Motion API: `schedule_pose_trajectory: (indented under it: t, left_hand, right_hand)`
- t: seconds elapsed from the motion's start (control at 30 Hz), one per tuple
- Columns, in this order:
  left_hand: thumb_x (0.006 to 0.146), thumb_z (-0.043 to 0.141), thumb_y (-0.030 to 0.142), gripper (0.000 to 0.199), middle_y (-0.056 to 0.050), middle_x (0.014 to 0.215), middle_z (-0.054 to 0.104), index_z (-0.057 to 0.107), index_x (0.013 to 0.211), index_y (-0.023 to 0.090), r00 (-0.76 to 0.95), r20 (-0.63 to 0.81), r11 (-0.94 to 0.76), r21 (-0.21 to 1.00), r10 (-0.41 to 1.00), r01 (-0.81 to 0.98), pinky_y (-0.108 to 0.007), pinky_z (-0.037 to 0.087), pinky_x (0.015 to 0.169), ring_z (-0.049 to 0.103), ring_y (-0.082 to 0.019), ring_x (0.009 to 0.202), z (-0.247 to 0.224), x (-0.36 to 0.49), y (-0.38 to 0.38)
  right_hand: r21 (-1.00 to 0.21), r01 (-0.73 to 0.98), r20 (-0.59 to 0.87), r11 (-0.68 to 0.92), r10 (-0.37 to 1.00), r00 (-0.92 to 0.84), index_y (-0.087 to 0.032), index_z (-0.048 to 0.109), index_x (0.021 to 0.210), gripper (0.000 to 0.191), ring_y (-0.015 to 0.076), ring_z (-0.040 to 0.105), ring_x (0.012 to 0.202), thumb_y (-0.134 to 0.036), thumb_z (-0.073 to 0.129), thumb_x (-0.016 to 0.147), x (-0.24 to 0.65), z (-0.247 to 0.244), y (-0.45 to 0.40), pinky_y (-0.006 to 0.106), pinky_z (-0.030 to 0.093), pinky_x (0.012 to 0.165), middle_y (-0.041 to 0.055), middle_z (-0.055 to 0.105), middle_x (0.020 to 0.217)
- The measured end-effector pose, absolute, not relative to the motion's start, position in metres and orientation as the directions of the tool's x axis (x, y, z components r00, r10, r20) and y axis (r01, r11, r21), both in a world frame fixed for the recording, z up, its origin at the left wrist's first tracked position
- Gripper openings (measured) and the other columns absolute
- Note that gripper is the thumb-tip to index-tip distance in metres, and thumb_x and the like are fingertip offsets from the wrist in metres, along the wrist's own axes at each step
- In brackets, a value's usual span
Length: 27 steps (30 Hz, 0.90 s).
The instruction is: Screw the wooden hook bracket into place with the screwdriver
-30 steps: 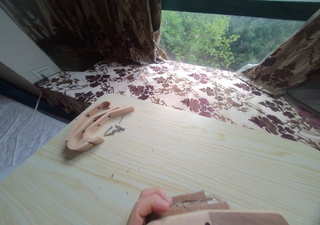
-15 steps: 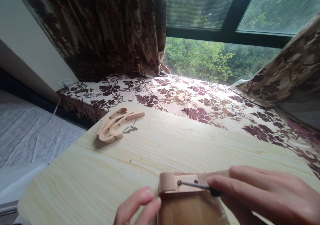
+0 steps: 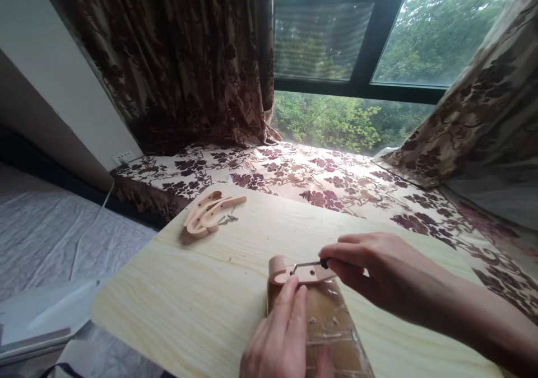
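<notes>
A screwdriver (image 3: 310,264) is gripped in my right hand (image 3: 363,263), its shaft almost level. The tip meets a small screw (image 3: 293,269) at a hole in a light wooden hook (image 3: 302,274). This curved hook lies across the end of a brown, tape-covered block or box (image 3: 325,313). My left hand (image 3: 281,333) rests over the block with its first fingers stretched out, and a fingertip touches the hook beside the screw. Part of the hook is hidden beneath my right hand.
More curved wooden hooks (image 3: 202,221) lie at the far left of the pale wooden table (image 3: 168,288), with several loose screws (image 3: 229,219) beside them. Past the table's back edge is a flower-patterned window seat (image 3: 286,171). A bed (image 3: 37,227) is at the left.
My left hand has moved right and up onto the block, its fingertip reaching the hook. The screwdriver tip stays near the hole while the handle is raised. The view has tilted up.
</notes>
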<state>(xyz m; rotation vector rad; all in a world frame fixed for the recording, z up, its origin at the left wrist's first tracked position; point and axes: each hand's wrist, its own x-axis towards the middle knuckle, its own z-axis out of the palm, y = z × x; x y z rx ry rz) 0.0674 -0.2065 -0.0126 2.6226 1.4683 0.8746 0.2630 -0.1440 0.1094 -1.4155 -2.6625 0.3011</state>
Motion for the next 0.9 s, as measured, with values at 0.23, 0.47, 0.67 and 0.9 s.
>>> schedule_pose_trajectory:
  t: [0.23,0.47,0.67,0.9]
  left_hand:
    - [0.087,0.048,0.032,0.053,-0.021,0.133,0.052,0.046,0.131,0.003,0.449,0.453,-0.535,0.077,0.771,0.841,-0.029,0.056,0.084,0.058,-0.026,0.115,0.008,0.066,-0.200]
    - [0.089,0.040,0.030,0.053,-0.021,0.139,0.043,0.046,0.133,0.002,0.409,0.298,-0.458,0.119,0.863,0.881,-0.036,0.056,0.083,0.057,-0.030,0.116,0.019,0.074,-0.199]
    - [0.089,0.038,0.027,0.056,-0.021,0.145,0.036,0.040,0.137,0.001,0.370,0.153,-0.395,0.188,0.916,0.899,-0.043,0.052,0.085,0.060,-0.032,0.111,0.028,0.082,-0.199]
    - [0.086,0.042,0.024,0.052,-0.016,0.142,0.044,0.044,0.136,0.010,0.307,0.111,-0.325,0.205,0.945,0.923,-0.043,0.050,0.081,0.067,-0.028,0.092,0.028,0.090,-0.195]
  right_hand:
    - [-0.203,0.786,0.038,0.584,0.807,-0.589,-0.020,0.066,0.085,0.019,0.0119,0.052,0.061,-0.015,0.048,0.087,0.265,0.112,-0.141,0.025,0.029,0.055,0.0010,0.064,0.072]
    - [-0.171,0.778,0.018,0.605,0.791,-0.612,-0.018,0.062,0.074,0.021,0.0111,0.051,0.059,-0.017,0.046,0.088,0.257,0.119,-0.143,0.024,0.028,0.054,0.0015,0.063,0.068]
    - [-0.121,0.774,0.005,0.622,0.780,-0.626,-0.018,0.056,0.066,0.023,0.0102,0.048,0.056,-0.018,0.046,0.087,0.253,0.124,-0.141,0.024,0.027,0.053,0.0015,0.061,0.064]
    - [-0.072,0.770,-0.052,0.634,0.768,-0.638,-0.017,0.060,0.067,0.022,0.0103,0.050,0.058,-0.016,0.047,0.085,0.246,0.134,-0.136,0.024,0.027,0.055,0.0027,0.064,0.066]
